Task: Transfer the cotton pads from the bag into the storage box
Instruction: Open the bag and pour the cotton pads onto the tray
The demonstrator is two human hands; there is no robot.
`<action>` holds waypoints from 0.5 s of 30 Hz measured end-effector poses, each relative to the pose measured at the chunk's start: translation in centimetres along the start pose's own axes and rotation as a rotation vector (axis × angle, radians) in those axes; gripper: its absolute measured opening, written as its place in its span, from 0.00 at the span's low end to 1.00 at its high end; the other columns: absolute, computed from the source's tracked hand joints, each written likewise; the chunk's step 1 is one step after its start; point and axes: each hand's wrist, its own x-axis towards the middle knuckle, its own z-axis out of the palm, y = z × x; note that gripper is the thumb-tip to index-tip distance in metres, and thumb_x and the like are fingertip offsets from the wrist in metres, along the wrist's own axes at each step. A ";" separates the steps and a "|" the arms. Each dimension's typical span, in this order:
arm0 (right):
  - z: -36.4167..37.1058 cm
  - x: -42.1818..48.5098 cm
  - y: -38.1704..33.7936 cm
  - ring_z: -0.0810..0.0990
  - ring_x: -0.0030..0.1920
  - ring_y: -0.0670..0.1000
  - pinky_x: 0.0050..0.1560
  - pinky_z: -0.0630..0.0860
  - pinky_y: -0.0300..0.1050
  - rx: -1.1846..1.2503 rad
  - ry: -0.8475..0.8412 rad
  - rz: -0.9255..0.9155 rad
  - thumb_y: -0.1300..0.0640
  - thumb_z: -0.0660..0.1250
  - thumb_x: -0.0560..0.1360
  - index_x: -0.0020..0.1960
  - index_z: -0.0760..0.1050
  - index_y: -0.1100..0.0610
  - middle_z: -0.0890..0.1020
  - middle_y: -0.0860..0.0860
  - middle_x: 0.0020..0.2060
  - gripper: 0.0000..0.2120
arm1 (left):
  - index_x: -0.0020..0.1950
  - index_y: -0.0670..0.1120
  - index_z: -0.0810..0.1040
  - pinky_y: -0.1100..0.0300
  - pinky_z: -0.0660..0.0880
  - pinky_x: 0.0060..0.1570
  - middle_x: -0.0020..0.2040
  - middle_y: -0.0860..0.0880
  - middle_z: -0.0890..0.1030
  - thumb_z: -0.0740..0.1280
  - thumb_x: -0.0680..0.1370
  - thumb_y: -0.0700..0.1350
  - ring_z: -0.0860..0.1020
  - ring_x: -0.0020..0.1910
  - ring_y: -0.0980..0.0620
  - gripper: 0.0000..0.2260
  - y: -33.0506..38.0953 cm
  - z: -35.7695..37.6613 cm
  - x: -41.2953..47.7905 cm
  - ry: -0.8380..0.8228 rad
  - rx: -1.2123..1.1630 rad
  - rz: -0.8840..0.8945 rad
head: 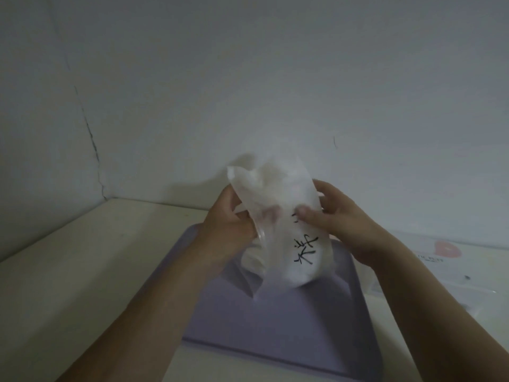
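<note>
I hold a translucent plastic bag of white cotton pads upright above a flat lilac tray. The bag has black brush-style lettering on its front, and its crumpled top points away from me. My left hand grips the bag's left side, with fingertips showing pink through the plastic. My right hand grips the right side, thumb pressed on the front. The pads fill the lower part of the bag as a white mass. No storage box shows apart from the tray.
The tray lies on a cream tabletop set in a corner of white walls. At the right, clear packaging with a pink round print lies on the table. A dark crack runs down the left wall.
</note>
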 end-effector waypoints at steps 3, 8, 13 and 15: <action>1.4 -0.3 -1.5 0.76 0.71 0.43 0.74 0.71 0.50 0.040 0.077 -0.039 0.30 0.67 0.75 0.76 0.71 0.38 0.78 0.39 0.71 0.32 | 0.71 0.56 0.74 0.49 0.84 0.54 0.63 0.53 0.85 0.83 0.69 0.41 0.84 0.61 0.51 0.34 -0.3 0.6 -0.1 -0.043 0.034 0.036; 3.9 -0.4 -2.1 0.86 0.49 0.44 0.50 0.83 0.44 -0.176 0.055 -0.111 0.44 0.64 0.84 0.61 0.83 0.46 0.88 0.46 0.51 0.12 | 0.70 0.58 0.72 0.50 0.84 0.49 0.60 0.56 0.84 0.83 0.66 0.40 0.85 0.56 0.55 0.37 -0.8 0.9 -0.2 -0.026 0.084 0.035; 4.8 -0.4 -2.1 0.68 0.34 0.46 0.34 0.66 0.36 -0.173 0.089 -0.150 0.51 0.62 0.86 0.42 0.71 0.63 0.69 0.47 0.33 0.19 | 0.68 0.61 0.70 0.55 0.83 0.54 0.59 0.55 0.83 0.84 0.66 0.41 0.85 0.52 0.59 0.37 -1.4 1.0 0.1 0.105 0.175 0.029; 5.0 -0.3 -2.1 0.69 0.37 0.47 0.36 0.68 0.39 -0.145 0.114 -0.150 0.50 0.61 0.86 0.46 0.71 0.67 0.69 0.50 0.36 0.20 | 0.62 0.60 0.75 0.54 0.84 0.51 0.55 0.55 0.85 0.82 0.69 0.43 0.86 0.50 0.58 0.27 -1.6 0.9 0.2 0.122 0.188 0.036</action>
